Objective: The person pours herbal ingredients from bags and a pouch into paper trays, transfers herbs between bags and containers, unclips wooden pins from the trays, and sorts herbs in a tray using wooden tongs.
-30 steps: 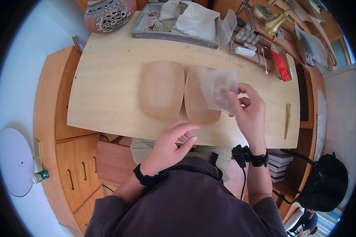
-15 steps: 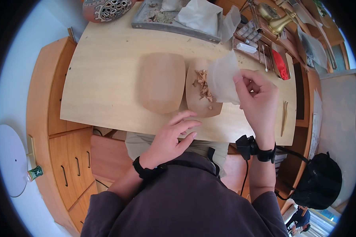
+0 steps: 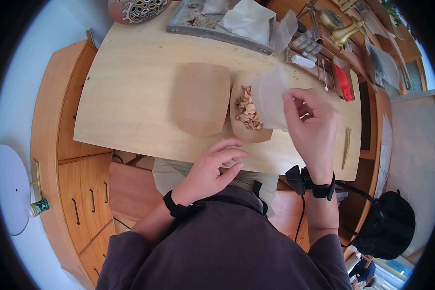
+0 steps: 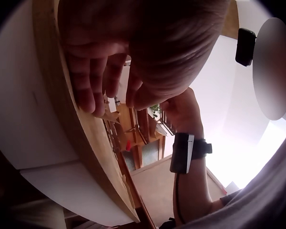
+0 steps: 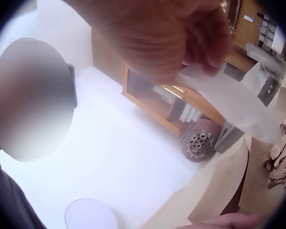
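My right hand (image 3: pixel 311 116) pinches the edge of a translucent whitish bag (image 3: pixel 270 96) between thumb and fingers. The bag is tilted over the right tan tray (image 3: pixel 253 137), partly hiding it. A pile of brown dried chips (image 3: pixel 247 110) lies in that tray by the bag's left side; the right wrist view shows the bag (image 5: pixel 238 106) reaching down beside the chips (image 5: pixel 279 162). The left tan tray (image 3: pixel 203 99) stands alongside with nothing on it. Near the table's front edge, my left hand (image 3: pixel 213 166) is held with loosely bent fingers and grips nothing.
On the wooden table (image 3: pixel 125 96), a grey tray (image 3: pixel 212 38) with white sheets stands at the back. A wooden rack (image 3: pixel 299 52) with small containers is at the back right. A pierced clay pot (image 3: pixel 137 10) sits back left, and a thin stick (image 3: pixel 346 147) lies right.
The right hand has moved right and tilted the bag, whose dark contents have come out as brown chips into the right tray. The pile has grown; the left hand has barely moved.
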Tool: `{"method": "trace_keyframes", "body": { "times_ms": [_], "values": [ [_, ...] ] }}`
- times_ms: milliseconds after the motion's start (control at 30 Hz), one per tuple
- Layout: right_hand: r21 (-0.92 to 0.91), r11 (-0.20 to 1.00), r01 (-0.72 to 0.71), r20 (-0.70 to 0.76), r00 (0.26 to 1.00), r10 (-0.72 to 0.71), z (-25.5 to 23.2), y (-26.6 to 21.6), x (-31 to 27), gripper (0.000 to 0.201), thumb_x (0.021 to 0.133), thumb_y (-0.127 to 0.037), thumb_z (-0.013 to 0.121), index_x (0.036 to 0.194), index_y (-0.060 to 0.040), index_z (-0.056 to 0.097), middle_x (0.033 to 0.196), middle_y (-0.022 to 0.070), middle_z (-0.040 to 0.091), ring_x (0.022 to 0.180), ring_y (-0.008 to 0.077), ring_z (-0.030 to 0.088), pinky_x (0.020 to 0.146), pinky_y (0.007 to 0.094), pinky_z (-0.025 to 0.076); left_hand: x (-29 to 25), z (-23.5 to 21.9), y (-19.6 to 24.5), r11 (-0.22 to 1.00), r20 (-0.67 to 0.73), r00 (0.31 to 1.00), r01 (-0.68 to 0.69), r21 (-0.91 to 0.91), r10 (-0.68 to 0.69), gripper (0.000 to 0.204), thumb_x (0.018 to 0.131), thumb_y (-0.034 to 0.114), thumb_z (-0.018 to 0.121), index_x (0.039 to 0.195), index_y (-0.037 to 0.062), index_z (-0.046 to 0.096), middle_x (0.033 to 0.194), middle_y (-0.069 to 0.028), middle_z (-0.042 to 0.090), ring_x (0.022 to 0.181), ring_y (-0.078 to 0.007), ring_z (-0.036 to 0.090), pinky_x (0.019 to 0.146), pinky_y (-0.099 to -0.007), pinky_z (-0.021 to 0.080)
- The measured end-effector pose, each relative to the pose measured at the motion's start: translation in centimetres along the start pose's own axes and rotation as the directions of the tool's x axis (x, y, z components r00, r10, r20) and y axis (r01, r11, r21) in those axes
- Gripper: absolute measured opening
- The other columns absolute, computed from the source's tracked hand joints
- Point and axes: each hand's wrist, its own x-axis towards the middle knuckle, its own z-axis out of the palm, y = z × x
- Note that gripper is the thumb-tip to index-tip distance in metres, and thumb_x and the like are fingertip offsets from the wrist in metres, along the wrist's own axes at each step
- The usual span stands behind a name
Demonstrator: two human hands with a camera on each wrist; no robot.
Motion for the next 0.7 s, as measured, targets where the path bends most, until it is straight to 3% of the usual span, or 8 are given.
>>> {"method": "trace_keyframes", "body": {
  "times_ms": [33, 100, 233, 300, 333, 400, 533, 700],
  "values": [
    [-0.001, 1.0, 0.003, -0.002, 1.0, -0.003, -0.3, -0.1, 0.0, 0.006, 0.09, -0.006, 0.071, 0.093, -0.0018, 0.072, 0.073, 0.0043, 0.063, 0.061, 0.0103, 0.059, 0.053, 0.0262, 0.045, 0.0, 0.0, 0.0, 1.0, 0.011, 1.0, 0.005, 0.01, -0.006, 0.024, 0.094, 0.0, 0.063, 0.117, 0.0024, 0.068, 0.133, -0.0128, 0.058, 0.096, -0.0173, 0.068, 0.081, -0.0295, 0.057],
    [0.064, 0.986, -0.154, -0.111, 0.981, 0.16, -0.9, -0.3, -0.2, 0.006, 0.091, -0.007, 0.071, 0.094, -0.0019, 0.072, 0.072, 0.0031, 0.063, 0.062, 0.0083, 0.06, 0.052, 0.0242, 0.044, -0.1, 0.1, -0.2, 1.0, 0.002, 1.0, -0.001, -0.014, 0.001, 0.024, 0.095, 0.0, 0.063, 0.118, 0.0027, 0.068, 0.132, -0.0124, 0.058, 0.096, -0.0169, 0.068, 0.082, -0.0294, 0.057],
    [0.04, 0.992, -0.121, -0.088, 0.988, 0.125, -0.9, 1.1, -1.2, 0.009, 0.093, -0.01, 0.071, 0.096, -0.0012, 0.072, 0.075, 0.0007, 0.064, 0.061, 0.0069, 0.059, 0.051, 0.0222, 0.043, -0.1, 0.0, 0.1, 0.996, 0.007, 1.0, 0.022, -0.092, -0.021, 0.024, 0.096, 0.001, 0.062, 0.119, 0.0035, 0.067, 0.13, -0.011, 0.059, 0.098, -0.0157, 0.068, 0.083, -0.0288, 0.056],
    [0.295, 0.908, -0.298, -0.121, 0.931, 0.345, -1.3, 2.0, -1.8, 0.011, 0.096, -0.012, 0.069, 0.099, -0.0013, 0.072, 0.079, -0.0006, 0.066, 0.062, 0.0069, 0.06, 0.05, 0.0212, 0.044, -0.1, -0.1, 0.0, 0.992, 0.018, 1.0, 0.023, -0.122, -0.021, 0.024, 0.096, 0.001, 0.062, 0.119, 0.0034, 0.067, 0.13, -0.0107, 0.059, 0.098, -0.0151, 0.068, 0.084, -0.0284, 0.056],
    [0.296, 0.907, -0.298, -0.121, 0.931, 0.345, -1.6, 2.3, -2.1, 0.011, 0.096, -0.012, 0.069, 0.099, -0.0013, 0.072, 0.079, -0.0006, 0.066, 0.062, 0.0069, 0.06, 0.05, 0.0212, 0.044, -0.1, -0.2, 0.0, 0.988, 0.027, 0.999, 0.021, -0.15, -0.017, 0.024, 0.096, 0.001, 0.061, 0.119, 0.0034, 0.067, 0.13, -0.0103, 0.059, 0.099, -0.0146, 0.068, 0.085, -0.028, 0.055],
    [0.449, 0.8, -0.398, -0.03, 0.888, 0.458, -2.2, 2.9, -2.7, 0.014, 0.099, -0.015, 0.067, 0.103, -0.0023, 0.071, 0.082, -0.0005, 0.068, 0.062, 0.0068, 0.06, 0.05, 0.0214, 0.045, 0.0, -0.1, 0.3, 0.986, 0.029, 0.999, 0.031, -0.165, -0.027, 0.023, 0.097, 0.001, 0.061, 0.119, 0.0025, 0.067, 0.13, -0.0103, 0.059, 0.099, -0.0146, 0.069, 0.086, -0.0277, 0.055],
    [0.643, 0.675, -0.361, 0.012, 0.886, 0.463, -1.9, 4.3, -4.5, 0.016, 0.102, -0.017, 0.063, 0.108, -0.0034, 0.068, 0.085, 0.0006, 0.069, 0.064, 0.0069, 0.062, 0.05, 0.0227, 0.049, 0.3, 0.3, 0.5, 0.97, 0.032, 0.998, 0.059, -0.238, -0.053, 0.026, 0.096, 0.005, 0.066, 0.122, 0.0033, 0.064, 0.125, -0.0094, 0.061, 0.095, -0.0139, 0.069, 0.082, -0.0281, 0.055],
    [0.835, 0.347, -0.427, 0.241, 0.851, 0.467, -0.2, 4.5, -7.2, 0.017, 0.104, -0.018, 0.058, 0.113, -0.0043, 0.062, 0.093, 0.0021, 0.069, 0.07, 0.008, 0.064, 0.053, 0.0246, 0.052, 1.3, 0.8, 1.8, 0.924, 0.043, 0.991, 0.136, -0.357, -0.13, 0.041, 0.097, 0.008, 0.069, 0.134, 0.0007, 0.055, 0.124, -0.0088, 0.061, 0.095, -0.0115, 0.068, 0.082, -0.0277, 0.055]
  ]
}}
